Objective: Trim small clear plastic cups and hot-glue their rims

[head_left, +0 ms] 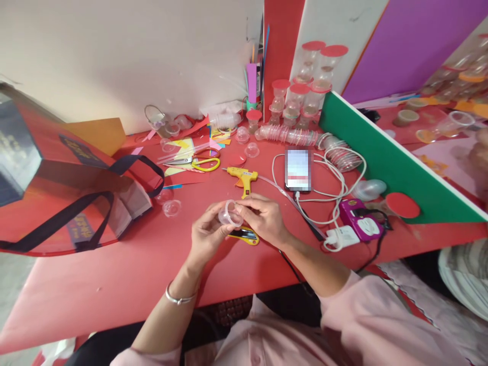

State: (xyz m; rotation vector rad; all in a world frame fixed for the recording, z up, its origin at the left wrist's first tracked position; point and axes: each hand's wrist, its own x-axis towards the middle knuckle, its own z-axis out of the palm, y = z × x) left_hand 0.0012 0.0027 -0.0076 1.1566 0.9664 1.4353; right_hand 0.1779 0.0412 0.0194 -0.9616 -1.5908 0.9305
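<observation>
Between my two hands, above the red table, is a small clear plastic cup [230, 214], tilted so its rim faces right. My left hand [208, 229] has thumb and fingers closed around its body. The fingertips of my right hand [263, 216] pinch at its rim; whether they hold anything more is hidden. Just below lies a yellow utility knife [247, 235], partly covered by my right hand. A yellow glue gun [242, 178] rests on its side beyond my hands, nozzle pointing left. Farther left lie scissors with yellow handles [206, 161].
A red bag [91, 203] stands at the left. Rows of nested clear cups [290, 135] and stacked cup hourglasses with red lids [299, 99] line the back. A phone [297, 170], white cable, and purple power strip [360, 218] lie right, before a green divider [385, 162].
</observation>
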